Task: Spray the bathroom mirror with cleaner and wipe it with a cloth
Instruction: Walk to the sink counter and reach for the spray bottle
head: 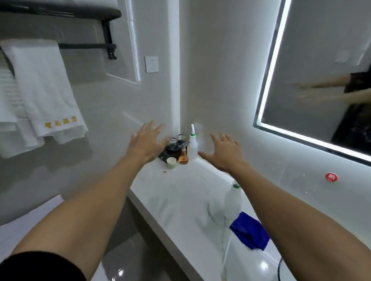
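Lit-edge bathroom mirror (pixel 328 68) hangs on the wall at 2 o'clock, its glowing border running down the left side and along the bottom. Its glass reflects two outstretched bare arms and a dark garment; the reflection is blurred.

White squeeze bottle with a pointed nozzle (pixel 193 144) stands upright in the back corner of the counter (pixel 176 200), near 12 o'clock, between the two hands. Whether it is the cleaner, cannot tell. Blue cloth (pixel 249 231) lies crumpled on the counter at 4 o'clock, partly tucked under the right forearm in this view. A clear plastic bottle with a green-and-white cap (pixel 233 199) stands just beyond the cloth, close beside that forearm.

Left hand (pixel 146 140) reaches forward at 11 o'clock, fingers spread wide, palm down, gripping nothing. Right hand (pixel 223 153) reaches forward at 1 o'clock, fingers likewise splayed, empty, just right of the squeeze bottle. Neither hand clearly touches anything.

Below the left hand sits a black tray (pixel 168 154) holding glassware, partly hidden by the fingers. A small pale cup (pixel 171 163) and a small amber bottle (pixel 183 158) stand at the tray's front edge, side by side.

A round red sticker (pixel 331 177) is on the wall under the mirror, at 3 o'clock. A white wall socket (pixel 151 64) sits at 11 o'clock. White towels (pixel 42 92), one with gold embroidery, hang from a black rack (pixel 86 46) at 9 to 10 o'clock.
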`<action>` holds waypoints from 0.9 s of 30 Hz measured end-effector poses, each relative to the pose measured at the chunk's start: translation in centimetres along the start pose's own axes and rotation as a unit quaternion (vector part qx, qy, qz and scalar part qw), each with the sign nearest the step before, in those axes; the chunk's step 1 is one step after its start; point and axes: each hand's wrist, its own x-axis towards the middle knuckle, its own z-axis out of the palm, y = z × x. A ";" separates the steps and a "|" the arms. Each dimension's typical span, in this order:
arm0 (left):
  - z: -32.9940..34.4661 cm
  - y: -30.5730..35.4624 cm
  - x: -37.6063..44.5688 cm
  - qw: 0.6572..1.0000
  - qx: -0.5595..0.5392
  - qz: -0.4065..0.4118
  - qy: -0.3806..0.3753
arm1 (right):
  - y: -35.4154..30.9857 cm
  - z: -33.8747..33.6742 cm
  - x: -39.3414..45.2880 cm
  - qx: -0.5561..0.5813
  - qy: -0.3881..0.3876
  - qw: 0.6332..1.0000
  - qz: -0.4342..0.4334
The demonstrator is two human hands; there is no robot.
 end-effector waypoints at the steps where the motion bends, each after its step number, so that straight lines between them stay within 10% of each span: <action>1: 0.6 0.8 1.1 1.000 -0.009 0.013 -0.002 | 1.1 -0.1 0.5 -0.005 0.000 1.000 0.016; 16: 8.6 17.4 12.2 0.969 -0.161 0.181 0.052 | 18.3 -2.1 1.8 -0.010 0.100 0.977 0.190; 27: 21.7 15.4 13.9 0.924 -0.343 0.099 -0.138 | 19.1 8.3 1.9 0.101 0.031 0.971 0.216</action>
